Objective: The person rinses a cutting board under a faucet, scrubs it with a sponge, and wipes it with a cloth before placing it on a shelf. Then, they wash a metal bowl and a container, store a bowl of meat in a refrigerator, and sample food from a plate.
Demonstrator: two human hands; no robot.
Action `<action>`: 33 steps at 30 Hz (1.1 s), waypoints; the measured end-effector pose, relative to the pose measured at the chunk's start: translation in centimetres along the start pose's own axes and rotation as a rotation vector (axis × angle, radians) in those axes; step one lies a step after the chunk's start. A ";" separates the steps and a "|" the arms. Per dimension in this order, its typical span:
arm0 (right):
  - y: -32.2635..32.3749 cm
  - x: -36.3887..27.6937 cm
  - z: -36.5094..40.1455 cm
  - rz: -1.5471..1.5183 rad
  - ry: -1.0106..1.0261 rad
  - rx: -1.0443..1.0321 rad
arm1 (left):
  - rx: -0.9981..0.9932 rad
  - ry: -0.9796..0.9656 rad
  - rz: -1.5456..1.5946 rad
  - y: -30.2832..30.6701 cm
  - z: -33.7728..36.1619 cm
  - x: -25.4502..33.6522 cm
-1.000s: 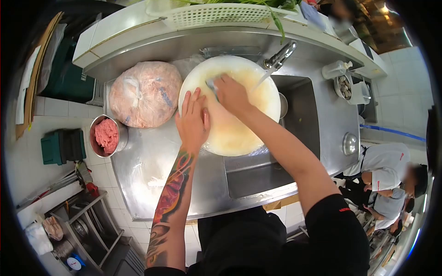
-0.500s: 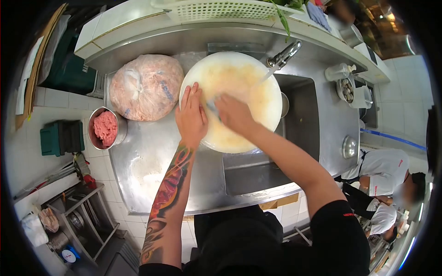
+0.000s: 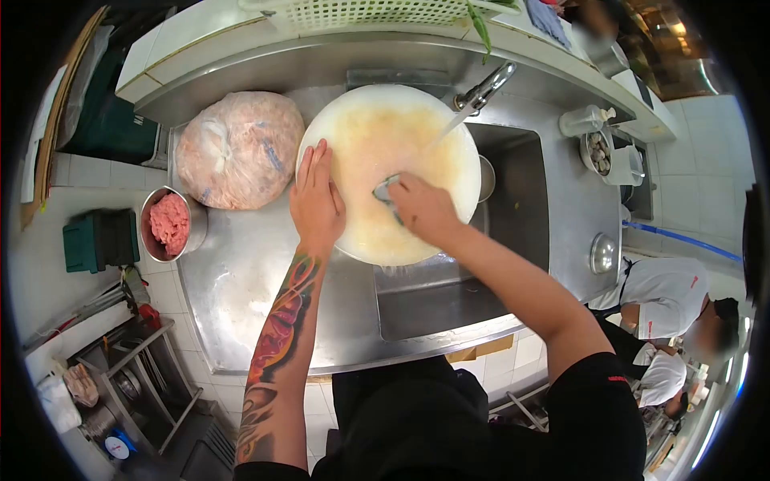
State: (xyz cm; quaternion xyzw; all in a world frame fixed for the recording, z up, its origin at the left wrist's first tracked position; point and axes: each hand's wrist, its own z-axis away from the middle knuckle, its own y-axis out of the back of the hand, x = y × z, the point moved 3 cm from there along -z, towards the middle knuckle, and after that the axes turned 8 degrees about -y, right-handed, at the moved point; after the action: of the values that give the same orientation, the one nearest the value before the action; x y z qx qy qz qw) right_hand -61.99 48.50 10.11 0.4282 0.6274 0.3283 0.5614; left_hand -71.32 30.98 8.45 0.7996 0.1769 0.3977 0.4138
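A large round white chopping board [image 3: 353, 120], stained yellow and wet, lies across the counter and the left part of the sink. My left hand [image 3: 317, 200] rests flat on its left edge with the fingers stretched out. On the middle of the board, my right hand [image 3: 425, 210] grips a grey-green scrubbing pad [image 3: 387, 189] and presses it to the surface. Water runs from the tap [image 3: 485, 86] onto the board's upper right. The pad's far side is hidden under my fingers.
Left of the board sit a tied plastic bag of pale meat [image 3: 237, 152] and a metal pot [image 3: 195, 232] of minced meat. The sink basin [image 3: 513, 240] opens on the right. Farther right are a small bowl [image 3: 597, 152], a metal lid [image 3: 603, 253] and co-workers [image 3: 662, 289].
My right hand has moved slightly right and down across the board with the pad, which shows more now. My left hand stays on the board's edge. The view has shifted slightly.
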 end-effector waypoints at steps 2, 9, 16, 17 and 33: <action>0.6 1.8 -2.1 0.109 -0.020 -0.048 | 0.003 -0.002 0.005 0.2 -0.2 0.1; -0.7 3.8 -8.1 0.158 -0.104 0.113 | 0.057 -0.050 0.015 0.5 -0.5 0.5; 1.9 4.3 -1.1 0.144 0.039 -0.057 | 0.030 -0.045 0.013 0.2 -0.6 -0.1; 1.1 4.8 -3.7 0.161 0.029 0.024 | 0.045 -0.056 0.010 0.1 -0.6 -0.1; -2.0 3.1 -11.0 0.079 -0.058 0.263 | 0.124 -0.039 0.030 0.2 -0.6 -0.5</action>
State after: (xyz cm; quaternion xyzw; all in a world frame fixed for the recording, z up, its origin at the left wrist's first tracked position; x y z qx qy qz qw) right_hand -73.13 51.24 8.73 0.5320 0.6310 0.2525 0.5051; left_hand -72.10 30.84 8.56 0.8338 0.1809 0.3765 0.3609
